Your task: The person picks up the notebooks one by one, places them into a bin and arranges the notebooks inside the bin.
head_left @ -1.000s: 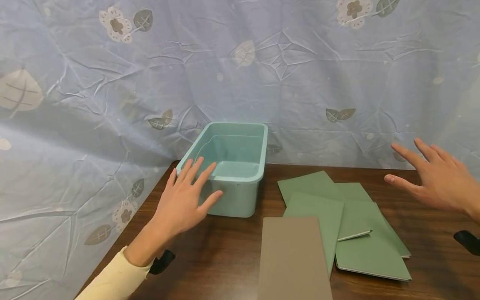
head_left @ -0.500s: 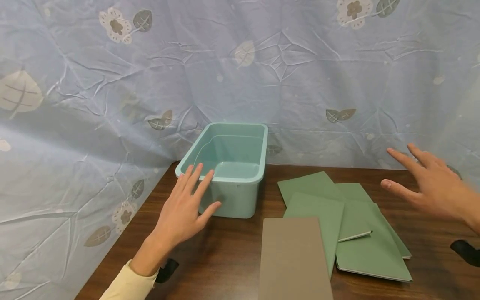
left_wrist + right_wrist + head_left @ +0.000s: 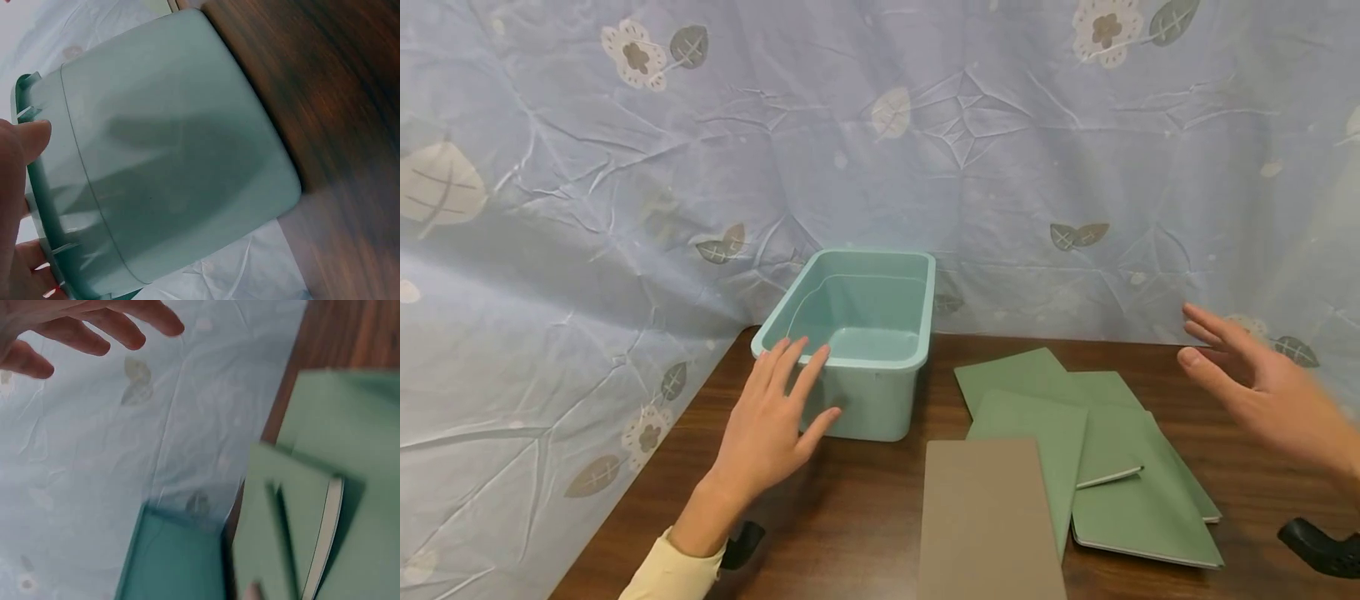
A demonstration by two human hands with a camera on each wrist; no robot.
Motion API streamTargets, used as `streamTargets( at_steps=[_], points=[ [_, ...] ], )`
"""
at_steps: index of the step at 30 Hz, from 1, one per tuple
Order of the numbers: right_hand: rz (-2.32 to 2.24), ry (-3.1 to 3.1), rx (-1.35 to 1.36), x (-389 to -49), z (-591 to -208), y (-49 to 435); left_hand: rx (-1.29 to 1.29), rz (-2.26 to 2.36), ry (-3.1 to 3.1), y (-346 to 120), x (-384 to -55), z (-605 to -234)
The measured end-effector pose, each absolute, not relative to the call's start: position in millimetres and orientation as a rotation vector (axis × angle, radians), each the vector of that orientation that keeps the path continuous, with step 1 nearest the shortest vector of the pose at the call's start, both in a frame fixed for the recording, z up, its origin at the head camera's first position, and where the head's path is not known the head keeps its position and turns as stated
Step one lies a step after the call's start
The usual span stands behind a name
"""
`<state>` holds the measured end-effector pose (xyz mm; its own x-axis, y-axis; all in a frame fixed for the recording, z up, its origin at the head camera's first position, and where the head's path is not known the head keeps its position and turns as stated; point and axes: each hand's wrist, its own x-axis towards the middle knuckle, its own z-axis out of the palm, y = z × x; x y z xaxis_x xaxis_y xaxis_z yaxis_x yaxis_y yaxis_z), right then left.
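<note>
My left hand (image 3: pixel 765 429) hovers at the near side of a pale teal plastic bin (image 3: pixel 868 404), fingers spread and straight, their tips overlapping its rim in the head view. The left wrist view has the thumb (image 3: pixel 36 139) beside the rim, in front of the bin's outer wall (image 3: pixel 169 156). On the right my right hand (image 3: pixel 1262 392) is held in the air, holding nothing, its fingers extended and slightly bent. Left of it, several green notebooks (image 3: pixel 1150 500) lie in an overlapping pile. A brown notebook (image 3: pixel 988 517) lies at the front, overlapping the pile's left part.
All of this stands on a dark wood table (image 3: pixel 842 517). A bluish patterned cloth (image 3: pixel 1000 167) hangs behind and along the left side. Nothing shows inside the bin. Black straps (image 3: pixel 1322 546) show below both wrists.
My left hand has drawn back slightly toward me. The right hand has turned, so its fingers now look closer together, and has dropped a little. Bin and notebooks stay put.
</note>
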<state>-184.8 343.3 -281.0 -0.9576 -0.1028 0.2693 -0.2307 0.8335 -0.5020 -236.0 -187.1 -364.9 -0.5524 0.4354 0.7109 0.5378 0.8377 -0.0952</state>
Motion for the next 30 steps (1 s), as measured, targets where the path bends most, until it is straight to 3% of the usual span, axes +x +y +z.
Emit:
streamTargets(
  at_steps=[22,25,30],
  points=[
    [1.741,-2.406,0.580,-149.7,-307.4,326.8,-0.513,-0.564,-1.893,-175.2,-254.8,-367.0],
    [2.078,-2.291,0.694,-150.1,-314.3,331.5,-0.513,-0.583,-1.897,-175.5,-254.9,-367.6],
    [3.076,-1.772,0.821,-149.3,-326.6,338.5,-0.506,-0.560,-1.921,-175.5,-254.1,-367.1]
  ],
)
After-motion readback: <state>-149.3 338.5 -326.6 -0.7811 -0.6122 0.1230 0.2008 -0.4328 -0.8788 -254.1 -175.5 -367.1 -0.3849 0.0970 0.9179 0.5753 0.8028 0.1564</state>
